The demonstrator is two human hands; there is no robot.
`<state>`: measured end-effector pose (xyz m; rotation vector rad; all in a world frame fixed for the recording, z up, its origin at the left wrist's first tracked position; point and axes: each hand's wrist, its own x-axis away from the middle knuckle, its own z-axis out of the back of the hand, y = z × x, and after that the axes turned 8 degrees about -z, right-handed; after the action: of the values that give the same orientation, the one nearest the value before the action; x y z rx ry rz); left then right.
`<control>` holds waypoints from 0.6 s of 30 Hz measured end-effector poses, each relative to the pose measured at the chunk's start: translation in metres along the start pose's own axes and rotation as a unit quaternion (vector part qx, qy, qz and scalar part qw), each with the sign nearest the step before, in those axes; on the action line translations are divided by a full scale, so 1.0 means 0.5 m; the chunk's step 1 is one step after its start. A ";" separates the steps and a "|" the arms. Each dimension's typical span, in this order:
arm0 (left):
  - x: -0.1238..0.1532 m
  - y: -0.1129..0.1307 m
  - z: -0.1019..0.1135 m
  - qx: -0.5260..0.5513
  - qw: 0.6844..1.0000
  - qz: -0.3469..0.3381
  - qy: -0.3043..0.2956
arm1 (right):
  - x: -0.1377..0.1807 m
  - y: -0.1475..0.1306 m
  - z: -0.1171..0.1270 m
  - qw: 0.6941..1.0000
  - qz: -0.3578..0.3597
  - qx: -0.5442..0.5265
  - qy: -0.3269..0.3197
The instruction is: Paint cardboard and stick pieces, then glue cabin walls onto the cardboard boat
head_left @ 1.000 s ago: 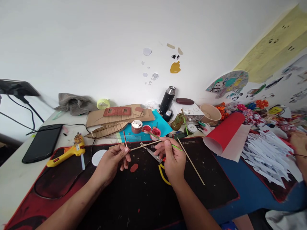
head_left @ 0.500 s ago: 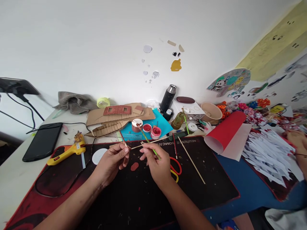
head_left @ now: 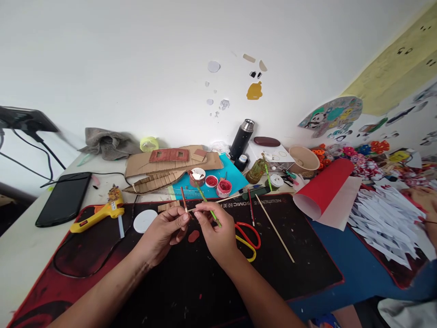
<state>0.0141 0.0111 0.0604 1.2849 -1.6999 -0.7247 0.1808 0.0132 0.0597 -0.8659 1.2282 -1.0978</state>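
In my left hand (head_left: 167,232), thumb and fingers pinch a thin wooden stick (head_left: 183,197) whose upper part is coloured reddish brown. My right hand (head_left: 218,234) holds a green-handled paintbrush (head_left: 212,213), its bristle end pointing up and away, over the brown paint jar (head_left: 197,181). The right fingertips also meet a short pale stick end beside the left fingers; how it joins the upright stick is hard to see. Below the hands lies a reddish-brown oval piece (head_left: 193,236). Red-and-yellow scissors (head_left: 256,241) are partly hidden by my right hand.
Red paint pots (head_left: 224,187) stand on blue paper (head_left: 235,175). Cardboard pieces (head_left: 139,165) lie behind. Left are a yellow glue gun (head_left: 92,221), white disc (head_left: 146,221) and phone (head_left: 63,200). A loose stick (head_left: 275,228), red paper roll (head_left: 322,189) and another person's arm (head_left: 426,202) are right.
My hands have drawn together. The left stick has turned more upright, showing its brown end, and the right fingertips have closed in on the pale stick. The view has shifted slightly.
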 end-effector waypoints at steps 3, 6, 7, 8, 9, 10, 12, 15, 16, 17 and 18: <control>-0.001 -0.001 -0.001 0.001 1.000 -0.002 -0.003 | 0.002 0.000 -0.004 1.000 0.000 -0.007 -0.004; -0.001 -0.001 -0.002 0.002 1.000 -0.004 -0.006 | 0.004 -0.002 -0.010 1.000 -0.003 -0.017 -0.004; -0.001 -0.001 -0.002 0.002 1.000 -0.004 -0.006 | 0.004 -0.002 -0.011 1.000 -0.003 -0.023 -0.002; 0.000 0.000 -0.002 0.003 1.000 -0.004 -0.005 | 0.005 -0.003 -0.013 1.000 -0.005 -0.029 -0.001; 0.000 0.000 -0.003 0.003 1.000 -0.002 -0.005 | 0.006 -0.003 -0.015 0.999 -0.008 -0.035 -0.001; 0.001 0.001 -0.003 0.003 1.000 0.000 -0.005 | 0.006 -0.004 -0.016 0.999 -0.012 -0.042 -0.001; 0.001 0.002 -0.003 0.000 1.000 0.002 -0.010 | 0.007 -0.006 -0.018 0.998 -0.024 -0.052 -0.005; 0.001 0.003 -0.002 -0.005 1.000 0.001 -0.021 | 0.008 -0.008 -0.019 0.996 -0.050 -0.070 -0.010; 0.001 0.003 -0.001 -0.006 1.000 0.003 -0.023 | 0.008 -0.008 -0.019 0.995 -0.058 -0.078 -0.011; 0.000 0.004 -0.001 -0.007 1.000 0.007 -0.026 | 0.008 -0.009 -0.020 0.994 -0.066 -0.085 -0.012; 0.000 0.005 0.000 -0.009 0.999 0.011 -0.030 | 0.009 -0.009 -0.020 0.993 -0.072 -0.092 -0.013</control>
<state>0.0132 0.0117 0.0624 1.2417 -1.7492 -0.7713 0.1701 0.0082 0.0611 -1.1213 1.2749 -1.0962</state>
